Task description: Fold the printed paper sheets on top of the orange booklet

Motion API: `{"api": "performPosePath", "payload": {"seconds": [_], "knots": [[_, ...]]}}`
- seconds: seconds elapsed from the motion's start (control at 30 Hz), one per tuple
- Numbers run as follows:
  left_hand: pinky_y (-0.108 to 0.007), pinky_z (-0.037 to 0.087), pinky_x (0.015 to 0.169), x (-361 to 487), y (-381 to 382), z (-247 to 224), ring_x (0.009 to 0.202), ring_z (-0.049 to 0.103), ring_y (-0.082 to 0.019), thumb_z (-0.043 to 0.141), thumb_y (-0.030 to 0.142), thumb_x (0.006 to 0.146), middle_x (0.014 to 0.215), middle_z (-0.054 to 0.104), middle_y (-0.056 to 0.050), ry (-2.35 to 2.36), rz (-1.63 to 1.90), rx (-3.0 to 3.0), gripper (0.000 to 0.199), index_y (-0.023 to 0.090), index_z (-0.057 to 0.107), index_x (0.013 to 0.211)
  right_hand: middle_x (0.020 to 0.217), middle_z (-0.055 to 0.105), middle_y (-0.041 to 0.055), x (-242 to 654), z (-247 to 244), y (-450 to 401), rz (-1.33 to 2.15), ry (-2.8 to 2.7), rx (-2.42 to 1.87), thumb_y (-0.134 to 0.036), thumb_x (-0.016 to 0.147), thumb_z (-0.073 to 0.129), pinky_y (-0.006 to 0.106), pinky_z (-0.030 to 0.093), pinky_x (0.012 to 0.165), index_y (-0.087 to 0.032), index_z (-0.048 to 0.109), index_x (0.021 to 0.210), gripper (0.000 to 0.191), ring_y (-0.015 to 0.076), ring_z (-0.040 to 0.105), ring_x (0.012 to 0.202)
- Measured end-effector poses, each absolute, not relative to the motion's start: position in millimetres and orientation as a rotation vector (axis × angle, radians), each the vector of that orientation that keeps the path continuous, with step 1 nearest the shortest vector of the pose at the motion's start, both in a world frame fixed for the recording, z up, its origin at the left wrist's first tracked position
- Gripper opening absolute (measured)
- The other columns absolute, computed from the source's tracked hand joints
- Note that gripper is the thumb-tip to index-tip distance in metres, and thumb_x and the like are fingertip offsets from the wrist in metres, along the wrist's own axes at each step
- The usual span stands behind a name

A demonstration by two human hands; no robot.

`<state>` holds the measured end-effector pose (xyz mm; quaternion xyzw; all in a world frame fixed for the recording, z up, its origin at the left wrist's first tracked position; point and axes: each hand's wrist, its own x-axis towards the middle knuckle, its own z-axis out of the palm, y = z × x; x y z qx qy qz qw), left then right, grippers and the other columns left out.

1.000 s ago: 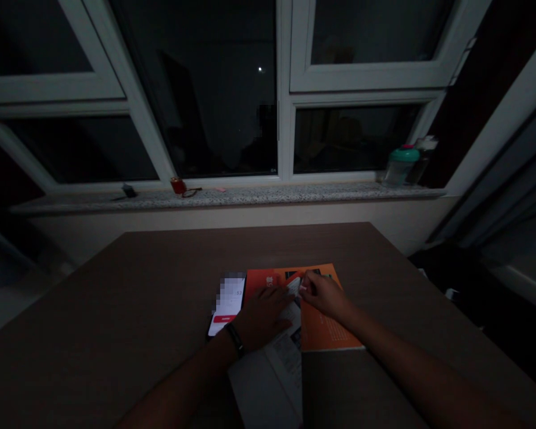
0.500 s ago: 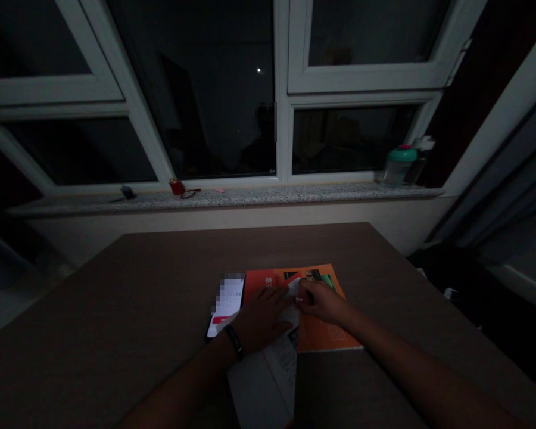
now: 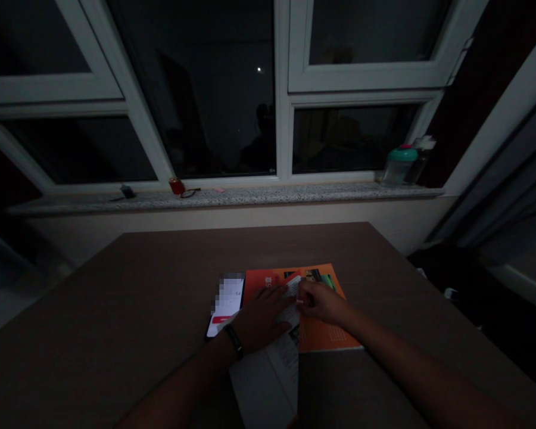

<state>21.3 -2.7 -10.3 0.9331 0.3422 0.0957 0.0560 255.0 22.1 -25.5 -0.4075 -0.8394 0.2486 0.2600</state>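
The left hand (image 3: 264, 316) still lies spread, fingers apart, on the folded paper (image 3: 265, 384) at the frame's lower centre; the right hand (image 3: 320, 302), curled beside the orange book's (image 3: 328, 335) pictures, sits slightly lower than before, its grip unclear to me

A folded paper (image 3: 265, 387) is held down by the flat left hand (image 3: 263, 316), and its edge is met by the curled right hand (image 3: 321, 301) above an orange book (image 3: 326, 336). A lit phone (image 3: 232, 301) is placed beside the book on the bench (image 3: 116, 316); a teal-lidded bottle (image 3: 398, 167) is seen on the windowsill (image 3: 272, 195).
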Motion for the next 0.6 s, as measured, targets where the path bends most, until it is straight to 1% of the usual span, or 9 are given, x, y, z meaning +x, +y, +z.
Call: {"api": "performPosePath", "payload": {"seconds": [0.13,0.23,0.3,0.47,0.6], "knots": [[-0.049,0.027,0.113,21.5,-2.5,-10.7,0.139,0.033,-0.029,0.058,0.040,0.092,0.152,0.037,-0.008,1.023,0.282,2.843,0.059,0.028,0.035,0.145,0.068,0.054,-0.0038,254.3,-30.2,22.8,0.645,-2.289,-1.118,-0.015,0.076,0.063,0.020,0.030,0.054,-0.020,0.049,0.076,0.015,0.0115,0.050,0.061],[-0.049,0.027,0.112,21.4,-1.7,-11.1,0.139,0.033,-0.029,0.057,0.041,0.093,0.150,0.039,-0.008,1.035,0.271,2.854,0.057,0.025,0.038,0.143,0.068,0.054,-0.0035,255.2,-35.6,28.2,0.579,-2.188,-1.193,-0.015,0.078,0.060,0.020,0.031,0.055,-0.020,0.047,0.076,0.014,0.0119,0.050,0.061],[-0.049,0.028,0.112,21.3,-1.3,-11.6,0.139,0.032,-0.029,0.055,0.042,0.094,0.150,0.040,-0.008,1.036,0.276,2.854,0.055,0.025,0.038,0.143,0.067,0.053,-0.0038,255.9,-37.3,31.6,0.567,-2.131,-1.206,-0.014,0.079,0.058,0.021,0.031,0.055,-0.021,0.046,0.076,0.014,0.0118,0.049,0.060],[-0.049,0.027,0.112,21.7,-1.4,-11.5,0.139,0.032,-0.029,0.053,0.042,0.095,0.150,0.039,-0.007,1.036,0.272,2.858,0.054,0.026,0.037,0.144,0.069,0.051,-0.0032,255.1,-32.5,30.5,0.548,-2.173,-1.121,-0.009,0.076,0.057,0.021,0.033,0.058,-0.021,0.045,0.072,0.017,0.0125,0.049,0.063],[-0.049,0.027,0.112,22.8,-2.1,-9.8,0.138,0.034,-0.028,0.053,0.043,0.095,0.149,0.041,-0.007,1.034,0.280,2.853,0.054,0.027,0.036,0.144,0.072,0.054,-0.0025,253.9,-27.1,21.1,0.611,-2.286,-1.020,-0.007,0.073,0.059,0.021,0.034,0.059,-0.021,0.048,0.073,0.018,0.0129,0.050,0.065]]}}
